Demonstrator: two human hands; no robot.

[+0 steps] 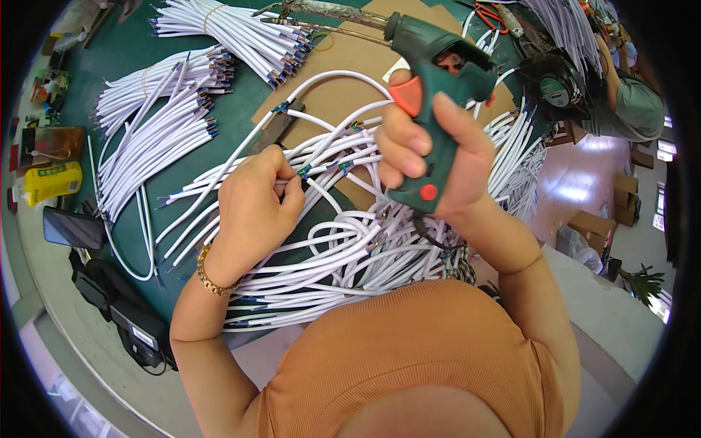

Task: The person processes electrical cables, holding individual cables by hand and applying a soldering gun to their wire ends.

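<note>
My right hand (pixel 442 146) is wrapped round the grip of a green soldering gun (pixel 431 139) with a red trigger, raised above the cables. Its long metal barrel (pixel 328 16) points left toward the far edge of the view. Fingers of my left hand (pixel 259 193) pinch a white cable (pixel 315 166) close to its joint of small blue and green wires (pixel 304 172). Part of that cable is hidden by my fingers. Beneath and between both hands lies a tangled heap of white cables (pixel 350 252), several with coloured wire ends bared.
Tied bundles of white cables (pixel 226 29) lie at the far left on the green table (pixel 80 95), over and beside brown cardboard (pixel 350 55). A phone (pixel 73 228), a yellow packet (pixel 52 182) and a black bag (pixel 120 314) are at left. A small black fan (pixel 551 87) stands far right, near another person's sleeve (pixel 637 106).
</note>
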